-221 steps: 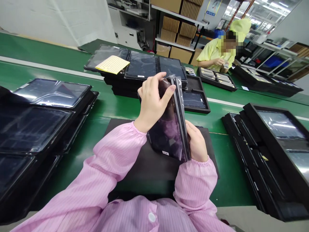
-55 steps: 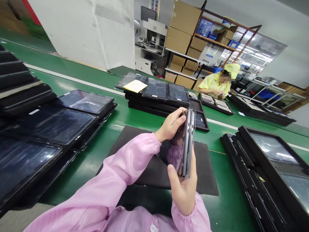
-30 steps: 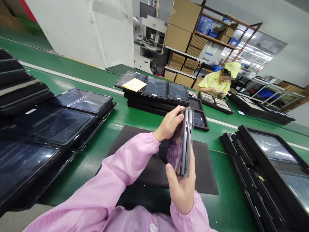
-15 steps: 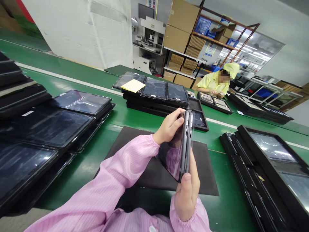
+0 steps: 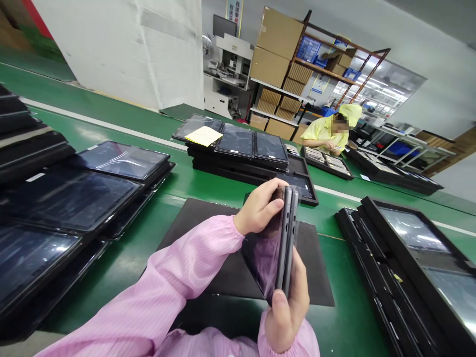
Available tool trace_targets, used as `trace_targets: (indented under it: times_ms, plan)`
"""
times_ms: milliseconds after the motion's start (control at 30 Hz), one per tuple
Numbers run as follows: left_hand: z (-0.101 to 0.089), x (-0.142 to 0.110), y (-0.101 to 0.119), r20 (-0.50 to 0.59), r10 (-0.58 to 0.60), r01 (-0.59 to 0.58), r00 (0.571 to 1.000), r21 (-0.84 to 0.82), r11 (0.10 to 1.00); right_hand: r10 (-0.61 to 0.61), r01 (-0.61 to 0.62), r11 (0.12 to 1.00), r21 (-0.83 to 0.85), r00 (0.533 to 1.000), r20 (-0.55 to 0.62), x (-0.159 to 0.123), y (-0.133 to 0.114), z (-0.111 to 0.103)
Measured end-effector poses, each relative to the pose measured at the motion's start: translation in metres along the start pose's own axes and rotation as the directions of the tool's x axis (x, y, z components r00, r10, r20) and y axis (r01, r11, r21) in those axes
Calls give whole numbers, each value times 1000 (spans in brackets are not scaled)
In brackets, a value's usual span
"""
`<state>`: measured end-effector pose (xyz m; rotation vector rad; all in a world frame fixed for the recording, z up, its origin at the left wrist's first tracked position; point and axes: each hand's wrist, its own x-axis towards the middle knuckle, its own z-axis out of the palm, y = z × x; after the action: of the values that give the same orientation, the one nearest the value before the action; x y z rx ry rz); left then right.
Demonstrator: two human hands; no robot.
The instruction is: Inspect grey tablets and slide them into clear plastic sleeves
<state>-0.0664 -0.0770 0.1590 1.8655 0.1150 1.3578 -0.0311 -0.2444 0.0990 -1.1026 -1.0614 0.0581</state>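
Two tablets (image 5: 265, 260) are held face against back, upright and edge-on to me, with ports showing along their grey edges. Clear film covers the screen on the left and sticks out past the far corner. My left hand (image 5: 260, 206) is closed round the far end, thumb on the edge. At the near lower end my right hand (image 5: 286, 310) grips both tablets, its thumb on the near corner and its fingers behind the right side. Below them a black mat (image 5: 215, 238) lies on the green bench.
At left, black trays of tablets (image 5: 85, 196) are stacked. More tablet trays (image 5: 234, 141) stand ahead, with a yellow note (image 5: 204, 136) on top. Another tray stack (image 5: 405, 223) is at right. Farther back, a co-worker in yellow (image 5: 327, 131) handles things at a tray (image 5: 327, 162).
Both hands and the tablets have come slightly lower and nearer to me. The grip looks the same, and the view has shifted a little.
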Motion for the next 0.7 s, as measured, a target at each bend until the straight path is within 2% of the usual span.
trace_targets:
  times_ms: [333,533,700]
  plan:
    - [13,0,0,32,19,-25,999,182,983,153,-149,988,35,977,-149,-5,9,-2]
    - [15,0,2,40,23,-32,999,238,971,163,-147,985,87,962,-218,0,13,0]
    - [16,-1,0,46,41,-52,998,267,962,176,-157,983,97,959,-222,-2,14,1]
